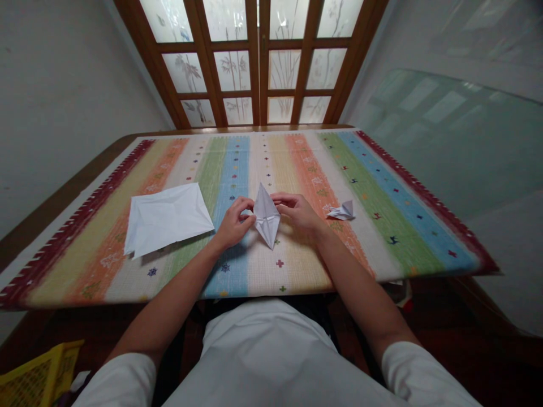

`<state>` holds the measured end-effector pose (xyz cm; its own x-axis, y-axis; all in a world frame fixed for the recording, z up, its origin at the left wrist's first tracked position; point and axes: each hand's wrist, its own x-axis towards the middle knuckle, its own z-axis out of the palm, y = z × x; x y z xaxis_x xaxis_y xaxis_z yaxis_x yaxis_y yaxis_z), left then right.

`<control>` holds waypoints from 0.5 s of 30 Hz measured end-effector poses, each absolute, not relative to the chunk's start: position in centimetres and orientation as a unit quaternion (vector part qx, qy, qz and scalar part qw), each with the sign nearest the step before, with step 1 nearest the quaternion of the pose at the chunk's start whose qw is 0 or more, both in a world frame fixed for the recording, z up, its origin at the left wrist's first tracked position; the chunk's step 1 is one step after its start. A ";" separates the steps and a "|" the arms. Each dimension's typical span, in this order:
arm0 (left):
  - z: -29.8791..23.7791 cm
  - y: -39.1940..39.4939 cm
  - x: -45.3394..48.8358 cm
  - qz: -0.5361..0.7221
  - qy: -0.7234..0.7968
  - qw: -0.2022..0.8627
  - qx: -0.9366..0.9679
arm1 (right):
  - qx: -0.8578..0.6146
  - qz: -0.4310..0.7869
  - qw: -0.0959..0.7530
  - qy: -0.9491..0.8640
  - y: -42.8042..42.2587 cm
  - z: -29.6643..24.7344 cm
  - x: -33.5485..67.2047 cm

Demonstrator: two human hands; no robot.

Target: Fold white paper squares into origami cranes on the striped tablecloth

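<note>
A white sheet of paper folded into a long diamond (pixel 266 217) stands out over the middle of the striped cloth, its points facing away from me and toward me. My left hand (pixel 236 221) pinches its left corner between thumb and fingers. On the opposite side, my right hand (pixel 296 209) has its fingers closed at the right edge of the same folded paper; the thumb tip is partly hidden. Creases run across the diamond's middle and down its near half.
Left of my hands lies a creased stack of white paper (pixel 169 217). A small folded paper figure (pixel 341 211) sits to the right. The striped tablecloth (pixel 394 226) covers the table. Below its left edge is a yellow basket (pixel 40 373); wooden glazed doors (pixel 259 62) stand beyond.
</note>
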<state>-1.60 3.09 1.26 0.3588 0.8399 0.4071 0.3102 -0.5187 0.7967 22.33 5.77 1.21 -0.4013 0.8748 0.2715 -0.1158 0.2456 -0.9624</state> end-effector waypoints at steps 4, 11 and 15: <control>1.2 3.1 -1.6 0.435 0.375 0.289 0.766 | -0.295 0.501 0.456 -0.674 6.1 0.9 22.8; 1.4 3.2 -1.6 0.430 0.395 0.357 0.730 | -0.308 0.466 0.395 -0.729 5.4 1.1 22.6; 1.2 3.4 -1.6 0.430 0.404 0.331 0.737 | -0.324 0.460 0.379 -0.735 5.0 1.3 22.3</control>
<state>-1.64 3.43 1.20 0.3052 0.8791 0.3662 0.3109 -0.4554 0.8342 22.34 4.97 1.27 -0.5032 0.8246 0.2584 0.1275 0.3666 -0.9216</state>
